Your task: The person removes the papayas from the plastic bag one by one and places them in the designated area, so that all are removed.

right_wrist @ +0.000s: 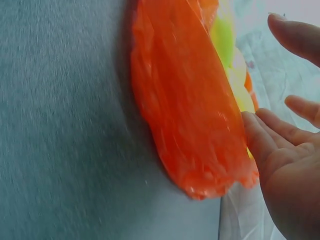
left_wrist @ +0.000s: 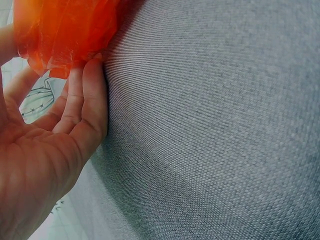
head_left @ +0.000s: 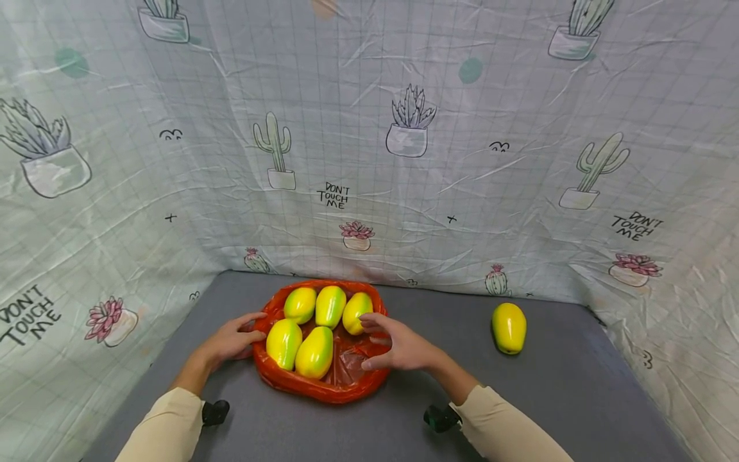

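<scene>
A red plastic bag (head_left: 331,393) lies spread wide on the grey table, its rim bunched into a ring. Inside it sit several glossy yellow-green fruits, mango- or papaya-like in shape, among them one (head_left: 314,353) near the front. My left hand (head_left: 231,340) rests at the bag's left side; in the left wrist view its lightly bent fingers (left_wrist: 92,95) touch the red plastic (left_wrist: 70,32) close to the tabletop. Over the right rim hangs my right hand (head_left: 404,343), fingers spread and nothing gripped. Its fingertips overlap the rim and the back right fruit (head_left: 356,313) in the head view.
A single fruit (head_left: 509,328) of the same kind lies on the table (head_left: 450,321) to the right, apart from the bag. Behind and at both sides hangs a pale sheet (head_left: 358,128) printed with cacti. A black wrist device (head_left: 441,418) sits at my right cuff.
</scene>
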### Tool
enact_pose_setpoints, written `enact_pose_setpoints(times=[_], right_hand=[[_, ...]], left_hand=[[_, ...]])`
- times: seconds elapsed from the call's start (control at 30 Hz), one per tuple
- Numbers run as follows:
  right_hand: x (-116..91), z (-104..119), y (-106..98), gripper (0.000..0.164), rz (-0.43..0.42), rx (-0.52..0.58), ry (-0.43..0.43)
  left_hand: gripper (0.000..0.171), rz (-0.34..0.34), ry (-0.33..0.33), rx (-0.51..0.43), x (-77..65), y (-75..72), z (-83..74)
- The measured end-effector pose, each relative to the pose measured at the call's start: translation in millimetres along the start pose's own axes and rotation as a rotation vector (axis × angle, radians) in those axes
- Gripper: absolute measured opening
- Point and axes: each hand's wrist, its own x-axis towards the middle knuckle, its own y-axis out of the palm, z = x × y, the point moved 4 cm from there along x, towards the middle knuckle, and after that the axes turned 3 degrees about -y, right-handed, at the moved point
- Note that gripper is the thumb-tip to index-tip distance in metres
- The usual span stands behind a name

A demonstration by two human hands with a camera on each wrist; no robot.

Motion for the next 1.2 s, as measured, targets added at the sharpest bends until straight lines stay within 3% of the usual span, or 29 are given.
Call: enact_pose_setpoints(times=[0.43, 0.87, 1.2], right_hand=[[20.0, 6.6, 36.2, 0.086, 0.025, 0.009, 0.036], [34.5, 10.7, 54.3, 0.089, -0.038, -0.066, 0.057], [45.0, 5.8, 65.9, 0.092, -0.123, -0.062, 0.149]], left_hand=[[0.067, -0.003, -0.016, -0.005, -2.1, -0.1, -0.3], [0.066, -0.018, -0.024, -0.008, -3.1, 0.4, -1.4], [0.067, -0.023, -0.031, 0.007, -1.6, 0.9, -0.2]])
